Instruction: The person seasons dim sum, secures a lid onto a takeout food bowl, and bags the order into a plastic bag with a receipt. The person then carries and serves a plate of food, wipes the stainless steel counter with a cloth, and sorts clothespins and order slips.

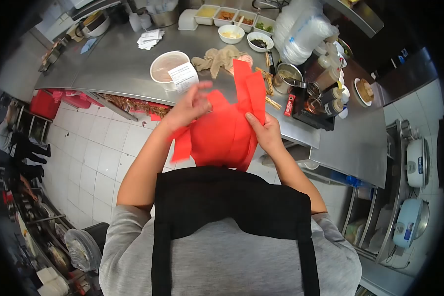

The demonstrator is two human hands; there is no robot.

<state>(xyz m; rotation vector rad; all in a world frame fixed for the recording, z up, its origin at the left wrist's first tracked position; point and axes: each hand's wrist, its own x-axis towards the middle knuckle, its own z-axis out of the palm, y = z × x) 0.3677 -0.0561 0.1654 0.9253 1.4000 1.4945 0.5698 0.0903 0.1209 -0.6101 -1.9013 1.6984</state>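
Note:
A red fabric carrier bag hangs in front of my body, its strap-like handles showing at the top and lower left. My right hand grips its upper right part, thumb lying over the cloth. By its left edge, my left hand is slightly blurred, with the fingers raised and apart. Whether that palm touches the bag cannot be made out. Just beyond, a round takeaway tub with a printed receipt on it stands on the steel counter.
A crumpled cloth, white bowls and tubs of toppings stand farther back. Sauce bottles crowd a black caddy to the right, beside wooden clothes pegs and a small red box. Rice cookers sit far right.

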